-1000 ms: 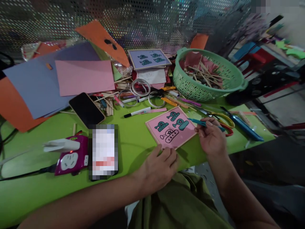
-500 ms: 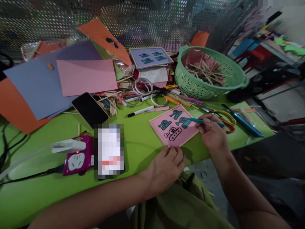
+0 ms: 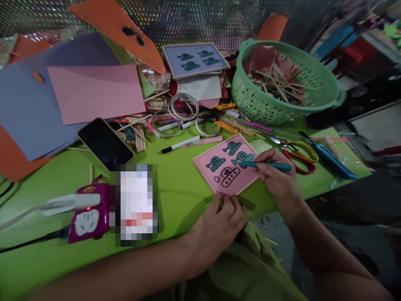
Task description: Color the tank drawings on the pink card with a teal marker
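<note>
In my right hand (image 3: 278, 175) is a teal marker (image 3: 266, 165), pinched between thumb and fingers. Its tip is at the left part of a tank drawing on a pink card with a thin wooden frame (image 3: 206, 177). Three of the card's tanks are coloured teal; the one nearest me has only black outlines. My left hand (image 3: 224, 219) has its fingers curled on the near edge of the card, holding it against the green table; the fingertips are partly hidden. To the right of the card lie red and yellow scissors (image 3: 301, 161).
A green basket of sticks (image 3: 282, 110) stands at the back right, beside a framed blue card (image 3: 173, 62). Tape rolls (image 3: 184, 107), a black-capped marker (image 3: 181, 144), a dark phone (image 3: 106, 144), a blurred-out screen (image 3: 137, 200) and a purple power socket (image 3: 89, 223) lie around the green table (image 3: 181, 179).
The marker tip has moved from the right part of the tank to its left part, and my right hand has shifted slightly. My left hand stays on the card's edge. The view has shifted.
</note>
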Tool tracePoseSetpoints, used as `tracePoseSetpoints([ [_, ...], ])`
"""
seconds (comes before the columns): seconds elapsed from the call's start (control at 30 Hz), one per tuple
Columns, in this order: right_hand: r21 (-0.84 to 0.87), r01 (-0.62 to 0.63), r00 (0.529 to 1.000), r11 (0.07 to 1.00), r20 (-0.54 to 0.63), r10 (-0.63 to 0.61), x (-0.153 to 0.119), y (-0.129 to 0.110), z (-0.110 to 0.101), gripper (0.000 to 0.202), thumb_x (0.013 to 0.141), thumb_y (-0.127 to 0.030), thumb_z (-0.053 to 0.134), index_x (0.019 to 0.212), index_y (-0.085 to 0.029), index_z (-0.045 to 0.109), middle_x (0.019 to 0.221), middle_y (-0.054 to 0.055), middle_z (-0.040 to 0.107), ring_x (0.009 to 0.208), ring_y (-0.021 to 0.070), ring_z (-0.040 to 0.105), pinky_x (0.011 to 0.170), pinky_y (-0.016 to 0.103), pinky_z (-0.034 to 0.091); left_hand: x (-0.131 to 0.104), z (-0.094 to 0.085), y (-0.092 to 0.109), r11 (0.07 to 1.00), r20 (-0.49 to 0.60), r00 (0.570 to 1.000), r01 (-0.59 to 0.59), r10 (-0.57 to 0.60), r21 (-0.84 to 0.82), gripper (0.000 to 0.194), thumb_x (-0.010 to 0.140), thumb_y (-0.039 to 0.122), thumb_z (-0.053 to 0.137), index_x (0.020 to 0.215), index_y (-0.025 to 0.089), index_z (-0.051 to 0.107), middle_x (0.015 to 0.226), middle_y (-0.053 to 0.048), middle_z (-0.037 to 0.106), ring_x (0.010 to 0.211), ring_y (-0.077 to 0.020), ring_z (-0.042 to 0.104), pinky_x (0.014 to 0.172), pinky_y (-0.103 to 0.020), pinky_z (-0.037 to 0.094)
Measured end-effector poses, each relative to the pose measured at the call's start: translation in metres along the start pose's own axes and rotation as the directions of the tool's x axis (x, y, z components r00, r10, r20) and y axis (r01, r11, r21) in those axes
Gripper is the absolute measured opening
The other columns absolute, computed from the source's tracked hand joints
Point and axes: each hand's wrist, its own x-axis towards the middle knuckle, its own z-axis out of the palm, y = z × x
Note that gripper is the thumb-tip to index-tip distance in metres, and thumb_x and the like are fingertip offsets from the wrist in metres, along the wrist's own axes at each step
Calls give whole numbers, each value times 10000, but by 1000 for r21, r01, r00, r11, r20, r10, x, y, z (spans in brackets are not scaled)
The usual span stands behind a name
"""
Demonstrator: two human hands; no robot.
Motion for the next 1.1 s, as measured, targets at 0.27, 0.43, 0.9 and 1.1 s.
tracePoseSetpoints([
  [0.27,-8,-2,1000,1000,-12,2,0,0,0,223,679,-391,905,746,-256,741,567,-32,619,427,107,459,373,235,253,-1,2,-3,999,21,999,-41,40,13,415,1061,259,455,1441,220,617,1454,-98,603,1262,-239,570,1112,-461,439],
  [0.43,-38,3,1000,999,5,-3,-3,-3,0,269,707,-474,903,766,-251,765,592,-4,654,448,124,491,390,257,293,-3,3,-4,999,17,999,-27,28,-33,413,1072,258,443,1447,232,615,1443,-82,617,1240,-227,579,1099,-440,440],
  [0.9,-87,13,991,996,131,-1,-7,-1,-4,160,760,-294,895,747,-249,742,647,25,689,557,159,588,502,285,412,-6,4,-7,997,-26,1000,8,-10,-83,417,1071,261,439,1448,228,615,1439,-56,629,1278,-214,560,1126,-415,413],
  [1.1,-138,58,991,989,130,-40,-8,-1,-3,147,741,-226,874,725,-244,729,648,-1,683,555,135,562,508,248,419,-6,5,-5,999,-14,1000,-10,9,-53,427,1067,305,476,1467,222,599,1440,-86,606,1254,-221,571,1125,-438,401],
])
